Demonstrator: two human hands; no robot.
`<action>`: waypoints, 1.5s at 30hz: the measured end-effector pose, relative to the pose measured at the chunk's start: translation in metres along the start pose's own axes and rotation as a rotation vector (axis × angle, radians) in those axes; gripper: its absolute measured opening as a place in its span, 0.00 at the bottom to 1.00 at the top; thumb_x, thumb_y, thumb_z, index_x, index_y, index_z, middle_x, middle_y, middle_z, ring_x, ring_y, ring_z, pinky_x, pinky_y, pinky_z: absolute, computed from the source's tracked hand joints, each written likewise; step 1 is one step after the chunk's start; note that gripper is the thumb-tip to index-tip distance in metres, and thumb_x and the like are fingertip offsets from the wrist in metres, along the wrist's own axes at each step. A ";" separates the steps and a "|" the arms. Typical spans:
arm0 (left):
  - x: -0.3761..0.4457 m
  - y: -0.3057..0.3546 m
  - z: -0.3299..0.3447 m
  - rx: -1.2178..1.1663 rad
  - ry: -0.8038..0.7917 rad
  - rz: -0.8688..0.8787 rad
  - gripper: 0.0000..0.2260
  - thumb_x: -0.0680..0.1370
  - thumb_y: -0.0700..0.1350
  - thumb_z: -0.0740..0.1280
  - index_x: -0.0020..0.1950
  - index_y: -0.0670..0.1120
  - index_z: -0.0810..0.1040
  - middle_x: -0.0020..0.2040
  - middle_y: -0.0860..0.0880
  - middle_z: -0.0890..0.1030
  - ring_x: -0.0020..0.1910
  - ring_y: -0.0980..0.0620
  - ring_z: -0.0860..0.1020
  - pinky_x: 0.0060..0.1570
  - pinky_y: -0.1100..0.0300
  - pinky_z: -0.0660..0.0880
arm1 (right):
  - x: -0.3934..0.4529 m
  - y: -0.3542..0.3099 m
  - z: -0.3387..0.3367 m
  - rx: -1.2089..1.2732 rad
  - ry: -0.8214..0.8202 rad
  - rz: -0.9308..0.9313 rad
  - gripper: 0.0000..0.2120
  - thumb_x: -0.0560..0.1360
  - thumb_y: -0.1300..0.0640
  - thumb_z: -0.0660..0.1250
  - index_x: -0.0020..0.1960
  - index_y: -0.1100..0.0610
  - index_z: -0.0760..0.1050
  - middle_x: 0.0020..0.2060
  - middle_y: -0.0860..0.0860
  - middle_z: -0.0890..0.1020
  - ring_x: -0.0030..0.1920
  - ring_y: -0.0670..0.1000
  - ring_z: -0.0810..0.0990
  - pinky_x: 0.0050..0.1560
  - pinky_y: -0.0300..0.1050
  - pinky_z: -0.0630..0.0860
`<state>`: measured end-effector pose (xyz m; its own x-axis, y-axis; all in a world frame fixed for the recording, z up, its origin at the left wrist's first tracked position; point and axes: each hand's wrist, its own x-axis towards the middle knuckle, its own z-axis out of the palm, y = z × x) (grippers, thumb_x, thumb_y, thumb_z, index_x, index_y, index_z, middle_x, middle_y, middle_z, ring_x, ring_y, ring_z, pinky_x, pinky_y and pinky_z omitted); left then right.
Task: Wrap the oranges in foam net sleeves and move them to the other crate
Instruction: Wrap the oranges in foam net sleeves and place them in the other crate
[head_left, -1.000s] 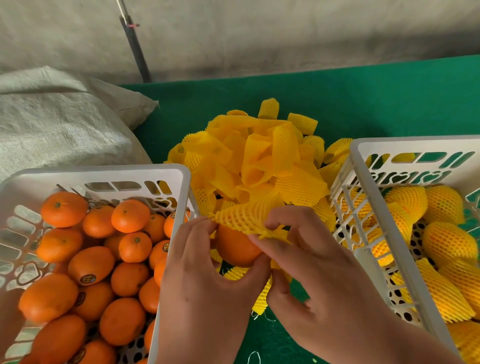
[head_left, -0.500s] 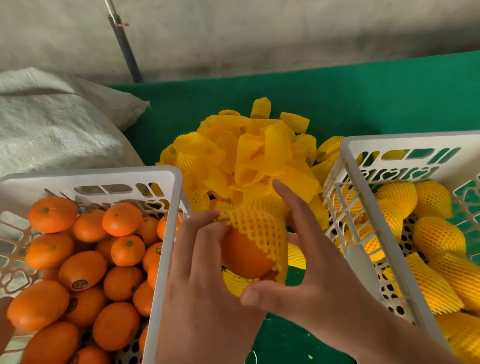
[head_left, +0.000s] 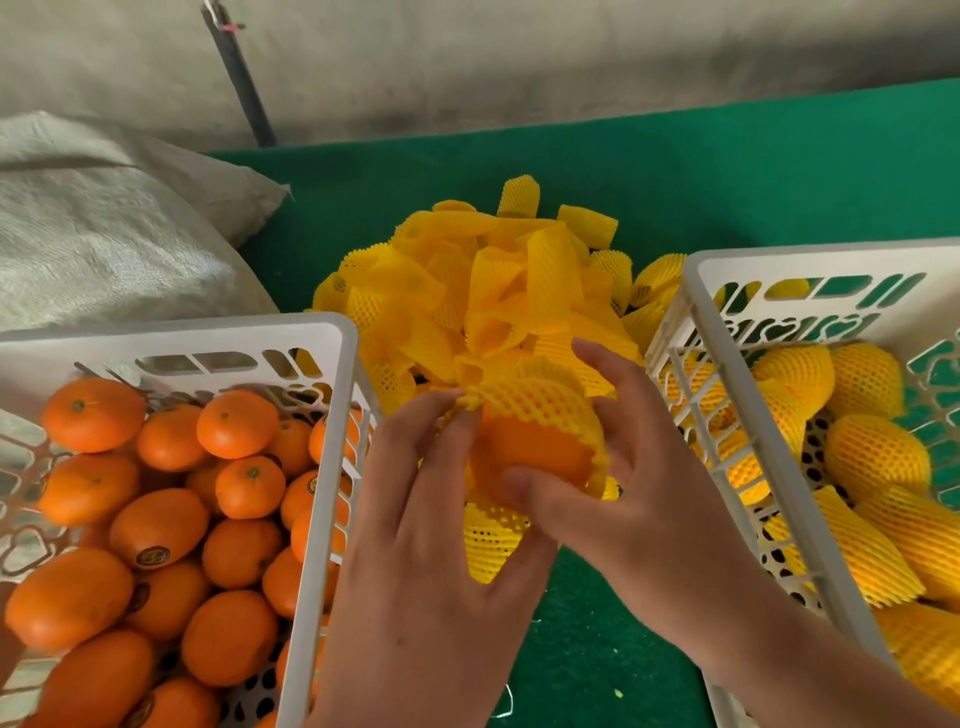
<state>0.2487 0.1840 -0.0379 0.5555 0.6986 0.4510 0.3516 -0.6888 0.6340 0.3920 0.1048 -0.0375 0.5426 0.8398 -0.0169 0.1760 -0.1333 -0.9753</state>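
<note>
Yellow foam net sleeve (head_left: 535, 400) half covers the orange (head_left: 530, 457) I grip with left hand (head_left: 426, 519) at 7 o'clock and right hand (head_left: 634, 483) at 4 o'clock, fingers curled round it.

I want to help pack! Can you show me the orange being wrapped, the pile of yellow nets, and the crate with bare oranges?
orange (head_left: 530, 452): head view, its bare front.
pile of nets (head_left: 483, 291): head view, middle of the heap.
crate (head_left: 171, 332): head view, its far rim.
</note>
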 end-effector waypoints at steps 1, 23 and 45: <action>0.000 0.001 0.000 -0.018 0.006 -0.001 0.29 0.73 0.58 0.74 0.70 0.44 0.77 0.70 0.54 0.71 0.70 0.52 0.74 0.53 0.49 0.83 | 0.003 0.002 -0.002 0.070 -0.003 0.026 0.45 0.62 0.35 0.79 0.74 0.30 0.62 0.59 0.33 0.81 0.58 0.38 0.82 0.49 0.40 0.84; -0.001 -0.001 -0.004 0.037 -0.061 -0.207 0.19 0.77 0.53 0.60 0.69 0.63 0.72 0.43 0.61 0.80 0.42 0.62 0.79 0.33 0.60 0.77 | 0.005 0.002 -0.014 0.167 -0.199 -0.007 0.46 0.65 0.49 0.82 0.76 0.34 0.63 0.61 0.40 0.81 0.60 0.45 0.84 0.50 0.36 0.82; -0.007 0.009 -0.005 -0.094 -0.079 -0.115 0.23 0.75 0.55 0.63 0.69 0.55 0.80 0.40 0.62 0.82 0.36 0.64 0.81 0.32 0.74 0.76 | 0.004 0.005 -0.008 -0.103 0.145 -0.211 0.48 0.61 0.46 0.77 0.77 0.37 0.61 0.67 0.39 0.74 0.67 0.45 0.76 0.49 0.41 0.82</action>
<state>0.2448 0.1740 -0.0321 0.5745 0.7518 0.3237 0.3462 -0.5815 0.7362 0.4013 0.1032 -0.0412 0.5959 0.7715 0.2231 0.3760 -0.0226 -0.9263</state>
